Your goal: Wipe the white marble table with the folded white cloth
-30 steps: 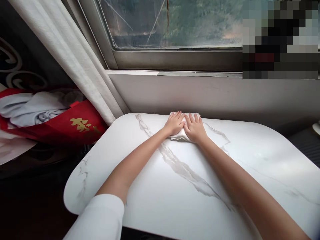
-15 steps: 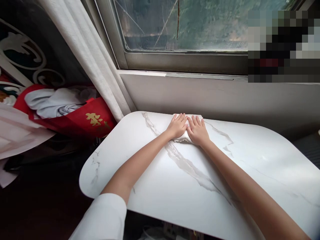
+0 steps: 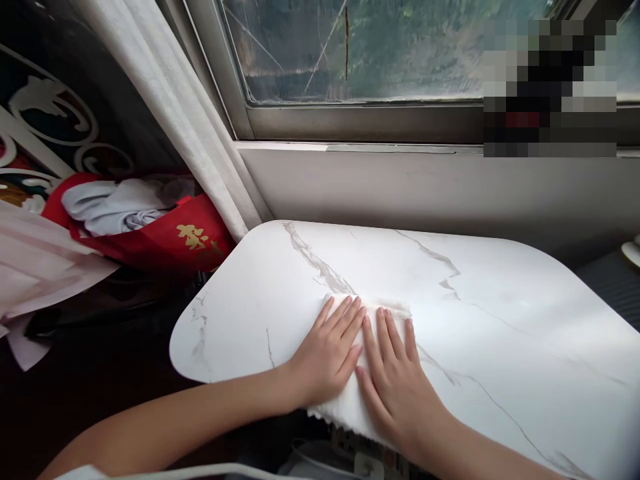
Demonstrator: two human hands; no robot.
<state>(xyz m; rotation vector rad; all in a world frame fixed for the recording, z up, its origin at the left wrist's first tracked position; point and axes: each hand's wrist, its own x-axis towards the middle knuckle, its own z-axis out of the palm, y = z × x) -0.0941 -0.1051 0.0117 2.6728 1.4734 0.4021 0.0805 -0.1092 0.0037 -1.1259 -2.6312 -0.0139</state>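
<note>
A white cloth [image 3: 350,403] lies flat on the white marble-patterned tabletop [image 3: 495,293], at its front edge, with its ragged lower border hanging slightly past that edge. My left hand [image 3: 327,353] presses flat on the cloth's left part, fingers stretched out and pointing away from me. Beside it, my right hand [image 3: 395,380] rests flat on the right part, fingers also extended. The two thumbs come close together over the middle. Much of the cloth is hidden beneath both palms.
A red bag [image 3: 150,250] with folded light clothing stands left of the table, near a pale curtain [image 3: 165,100]. Pale pink fabric [image 3: 45,260] hangs at far left. Behind the table are a wall [image 3: 400,187] and a window [image 3: 400,53]. Blurred items sit below the front edge.
Both hands have slid the cloth from the table's far edge toward me, to the front edge. My left elbow has bent outward. The view has shifted slightly.
</note>
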